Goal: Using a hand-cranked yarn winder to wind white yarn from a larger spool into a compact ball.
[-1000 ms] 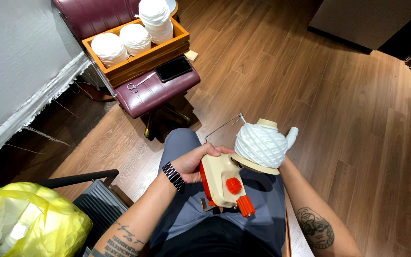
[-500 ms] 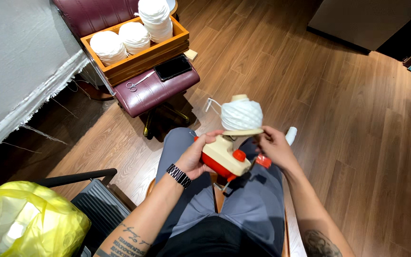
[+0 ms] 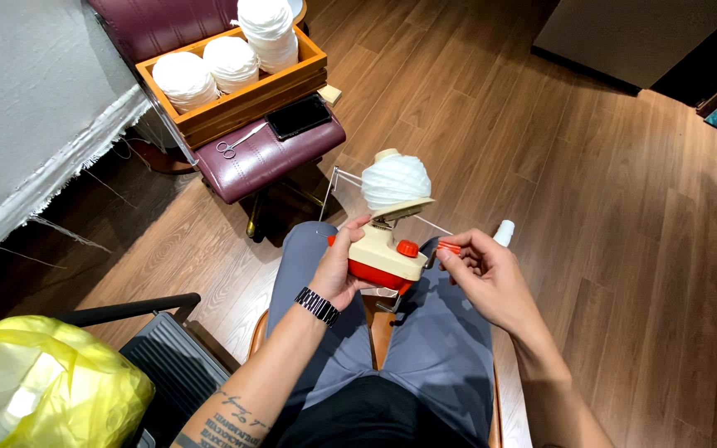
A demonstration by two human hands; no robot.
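Home craft corner, likely living room. Evidence: wood-plank floor [image 3: 591, 207]; maroon padded stool [image 3: 267, 158] holding wooden tray [image 3: 234, 112] of white yarn cakes [image 3: 184, 76], scissors [image 3: 238, 143], dark phone [image 3: 299, 116]; hand-crank yarn winder [image 3: 387, 249] on lap; yellow plastic bag [image 3: 35, 386] of yarn beside chair.

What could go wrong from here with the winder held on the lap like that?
1. The yarn winder seems steadied only by the left hand above the knees; cranking could tip it.
2. The white yarn ball sits high on the tilted spindle, so it might slip off.
3. The right hand pinches the orange crank handle close to the thin wire guide; fingers or yarn could snag.
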